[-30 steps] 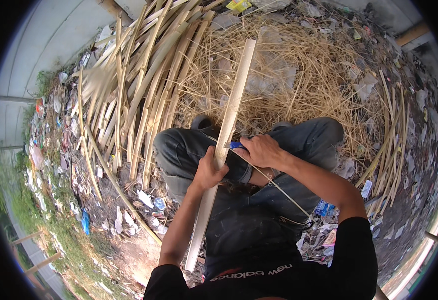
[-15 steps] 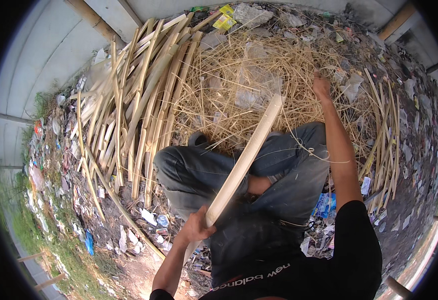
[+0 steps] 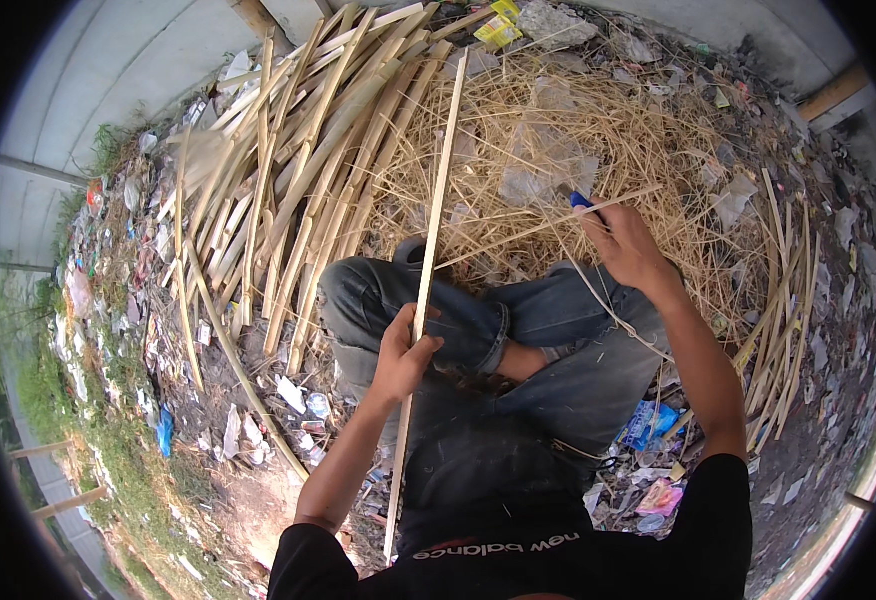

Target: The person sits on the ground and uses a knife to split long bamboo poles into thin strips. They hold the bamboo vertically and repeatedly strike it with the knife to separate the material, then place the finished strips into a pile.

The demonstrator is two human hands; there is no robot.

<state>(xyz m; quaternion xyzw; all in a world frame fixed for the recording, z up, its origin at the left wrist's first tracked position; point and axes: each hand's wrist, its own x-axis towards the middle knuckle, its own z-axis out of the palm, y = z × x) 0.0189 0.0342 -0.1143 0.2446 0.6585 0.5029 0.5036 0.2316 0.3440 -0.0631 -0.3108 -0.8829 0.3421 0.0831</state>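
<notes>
My left hand (image 3: 403, 355) is closed around the lower half of a long, pale bamboo slat (image 3: 443, 190). The slat stands nearly lengthwise in front of me, its narrow edge toward the view, reaching past my crossed legs. In my right hand (image 3: 626, 245) is a blue-handled knife (image 3: 580, 201), its short dark tip showing beyond the fingers and pointing left over the shavings. A thin bamboo strip (image 3: 538, 230) runs slantwise by the right fingers; whether they hold it too, I cannot tell. Between the knife and the slat there is a gap.
Split bamboo slats (image 3: 303, 190) lie piled at the left. Curly shavings (image 3: 518, 120) cover the ground ahead. Several thin strips (image 3: 783, 310) lie at the right. Litter surrounds me, with a blue wrapper (image 3: 648, 425) beside my right knee. A grey wall (image 3: 68, 110) stands behind the pile.
My right hand has come back from the far shavings toward my lap, and the knife now shows. The slat has turned from its broad face to its edge and swung left. The view has shifted.
</notes>
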